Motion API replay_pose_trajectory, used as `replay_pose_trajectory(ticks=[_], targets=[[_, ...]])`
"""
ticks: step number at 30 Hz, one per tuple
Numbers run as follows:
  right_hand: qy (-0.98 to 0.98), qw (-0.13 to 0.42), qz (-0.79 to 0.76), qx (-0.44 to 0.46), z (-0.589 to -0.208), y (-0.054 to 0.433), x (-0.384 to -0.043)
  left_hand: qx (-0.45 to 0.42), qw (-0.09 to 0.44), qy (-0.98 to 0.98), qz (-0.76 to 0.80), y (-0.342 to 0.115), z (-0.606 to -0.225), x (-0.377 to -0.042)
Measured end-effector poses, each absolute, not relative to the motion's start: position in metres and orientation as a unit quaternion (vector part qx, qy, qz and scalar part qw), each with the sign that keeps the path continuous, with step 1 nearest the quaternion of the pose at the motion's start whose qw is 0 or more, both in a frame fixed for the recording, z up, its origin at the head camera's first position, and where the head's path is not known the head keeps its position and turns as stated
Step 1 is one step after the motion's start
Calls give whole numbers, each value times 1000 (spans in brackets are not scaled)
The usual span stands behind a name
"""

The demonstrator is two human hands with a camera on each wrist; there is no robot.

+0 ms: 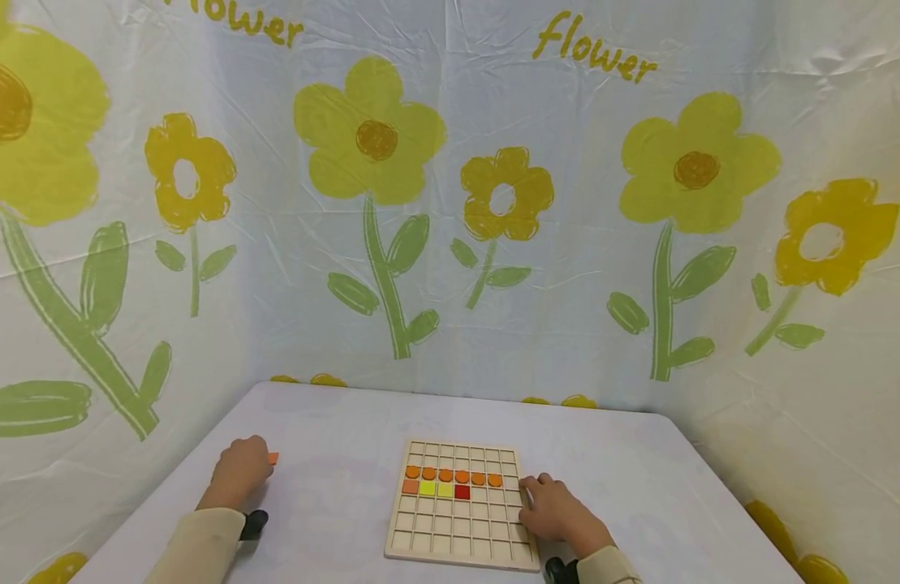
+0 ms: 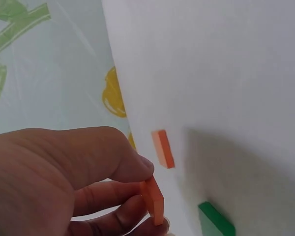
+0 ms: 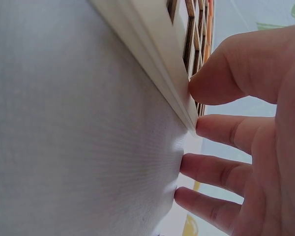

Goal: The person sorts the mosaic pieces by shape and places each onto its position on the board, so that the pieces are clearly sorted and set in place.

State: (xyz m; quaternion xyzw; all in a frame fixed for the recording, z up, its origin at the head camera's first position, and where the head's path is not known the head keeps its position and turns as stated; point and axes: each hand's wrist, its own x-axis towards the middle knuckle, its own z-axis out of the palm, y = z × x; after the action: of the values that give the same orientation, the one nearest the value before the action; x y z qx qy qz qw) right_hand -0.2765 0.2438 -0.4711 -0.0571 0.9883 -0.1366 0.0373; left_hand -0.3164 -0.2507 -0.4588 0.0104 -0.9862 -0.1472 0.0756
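My left hand (image 1: 236,472), over the left part of the table, pinches an orange square tile (image 2: 156,201) between thumb and fingers. Just past it in the left wrist view lies another orange tile (image 2: 163,149) on the table, with a green tile (image 2: 216,220) nearby. At the right edge of the wooden grid board (image 1: 460,550), my right hand (image 1: 555,509) touches the frame with thumb and forefinger, its other fingers reaching down to the table. The board carries a row of orange discs (image 1: 445,475); below them sit an orange square (image 1: 411,487), two yellow squares (image 1: 436,488) and a red square (image 1: 462,492).
A white table (image 1: 333,454) lies under everything, its far edge close to a hanging cloth (image 1: 450,284) printed with flowers. The same cloth runs along the left and right sides. Dark bands (image 1: 255,524) sit on both wrists.
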Motion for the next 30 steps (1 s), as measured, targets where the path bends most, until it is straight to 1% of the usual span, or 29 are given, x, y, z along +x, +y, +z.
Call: replay_pose_trajectory(ticks=[3,12,20,30], targets=[[988,38,-136,-58,-471,244,-276,-9,91,-986,-140,-245,-455,-317],[988,41,-139,-59,-472,244,-276,10,47,-983,-179,-222,-440,-316],[988,32,-137,-64,-472,245,-276,9,43,-983,-180,-206,-435,-320],[988,40,-136,-60,-472,245,-276,13,32,-980,-196,-184,-428,-316]])
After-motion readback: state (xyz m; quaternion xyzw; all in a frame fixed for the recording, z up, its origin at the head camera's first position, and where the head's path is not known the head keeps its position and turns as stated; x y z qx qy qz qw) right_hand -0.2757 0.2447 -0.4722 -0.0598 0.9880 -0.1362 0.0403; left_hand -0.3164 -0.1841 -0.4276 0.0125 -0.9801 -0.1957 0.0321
